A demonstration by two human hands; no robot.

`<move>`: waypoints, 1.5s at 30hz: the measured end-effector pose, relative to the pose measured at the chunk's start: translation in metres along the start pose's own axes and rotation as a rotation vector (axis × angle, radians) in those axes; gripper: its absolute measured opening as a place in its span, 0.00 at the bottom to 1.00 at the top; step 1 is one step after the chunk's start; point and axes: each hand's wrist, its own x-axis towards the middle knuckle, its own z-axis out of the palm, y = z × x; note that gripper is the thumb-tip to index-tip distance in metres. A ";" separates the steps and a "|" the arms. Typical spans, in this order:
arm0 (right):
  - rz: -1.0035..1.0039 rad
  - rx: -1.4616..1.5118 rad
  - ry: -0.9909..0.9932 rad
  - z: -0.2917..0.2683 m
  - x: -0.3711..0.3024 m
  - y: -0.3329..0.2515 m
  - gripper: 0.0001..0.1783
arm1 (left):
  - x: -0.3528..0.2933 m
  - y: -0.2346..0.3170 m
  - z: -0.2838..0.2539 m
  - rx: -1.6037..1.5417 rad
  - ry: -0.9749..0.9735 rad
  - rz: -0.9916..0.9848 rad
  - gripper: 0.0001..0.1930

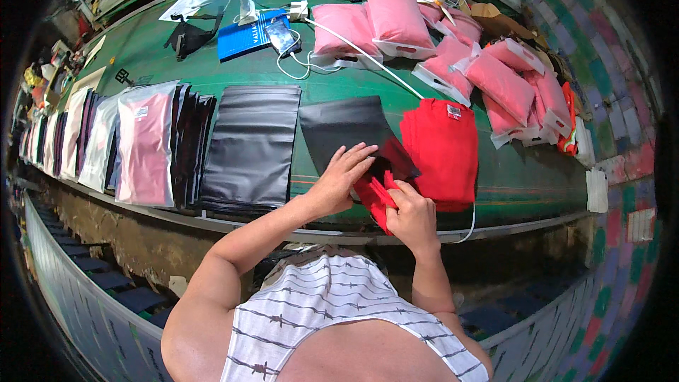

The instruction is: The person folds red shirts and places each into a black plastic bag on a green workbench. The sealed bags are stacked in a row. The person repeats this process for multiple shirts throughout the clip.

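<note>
Near the table's front edge, a folded red garment lies partly inside the mouth of a black plastic bag. My right hand is closed around the garment's right edge, thumb and fingers pinching the red cloth. My left hand rests on the bag's near part, its fingers stretched out and its thumb hidden. Just right of the bag sits a stack of folded red garments with a label at the neck. To the left lies a neat pile of black plastic bags.
Packed bags stand in a long row at the left of the green table. Pink packed bags heap up at the back right. A blue box, a white cable and a black pouch-like item lie farther back.
</note>
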 end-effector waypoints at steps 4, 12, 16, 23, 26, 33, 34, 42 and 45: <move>0.013 -0.001 0.043 0.019 0.016 -0.003 0.11 | 0.002 0.023 -0.002 -0.009 0.050 0.060 0.49; 0.019 -0.078 -0.007 0.052 0.065 0.008 0.06 | 0.009 0.013 -0.008 -0.079 0.095 0.042 0.46; 0.066 -0.101 -0.071 0.062 0.085 0.018 0.04 | 0.014 -0.013 -0.020 -0.174 0.150 0.077 0.51; -0.101 -0.096 -0.059 0.120 0.074 0.052 0.13 | 0.007 -0.011 -0.010 -0.232 0.163 0.225 0.50; -0.016 0.104 -0.276 0.143 0.046 0.062 0.15 | -0.007 -0.010 0.001 -0.169 0.050 0.244 0.47; -0.160 0.028 -0.041 0.179 0.015 0.054 0.31 | -0.049 -0.058 0.031 -0.040 0.393 -0.337 0.30; -0.181 0.027 -0.055 0.181 0.014 0.057 0.32 | -0.053 -0.068 0.037 -0.115 0.385 -0.530 0.31; -0.189 0.131 -0.104 0.202 0.022 0.071 0.30 | -0.056 -0.118 0.065 -0.554 0.305 -0.875 0.27; -0.052 0.031 -0.326 0.187 0.025 0.056 0.29 | -0.048 -0.124 0.065 -0.606 0.304 -0.880 0.27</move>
